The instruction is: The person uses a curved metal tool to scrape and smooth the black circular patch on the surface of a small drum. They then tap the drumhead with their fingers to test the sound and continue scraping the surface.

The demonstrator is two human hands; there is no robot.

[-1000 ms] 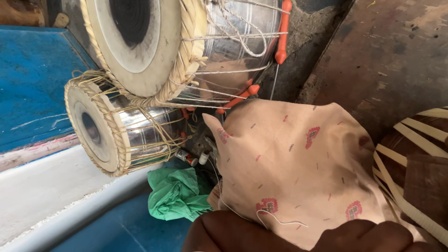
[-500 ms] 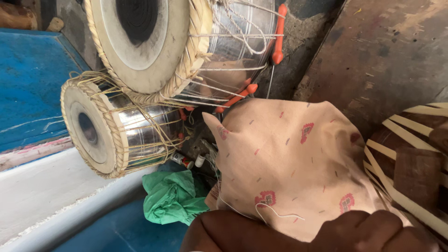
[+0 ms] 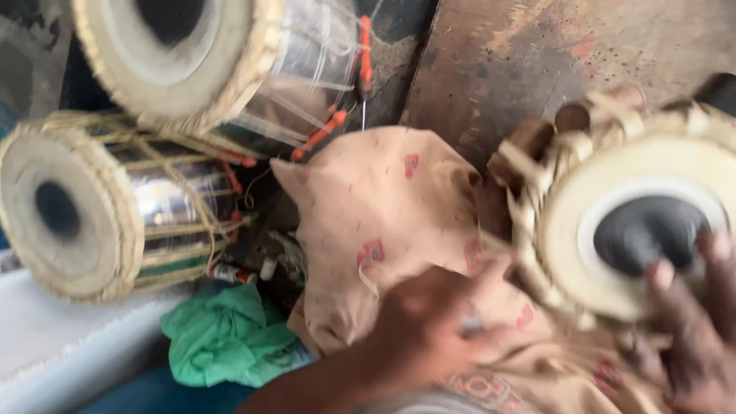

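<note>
Head view: a small drum (image 3: 629,230), earlier mostly out of frame at right, now lies on the cloth (image 3: 383,222). Right hand (image 3: 694,322) spreads fingers on its head; left hand (image 3: 429,326) presses the cloth beside it. Blurred.
</note>
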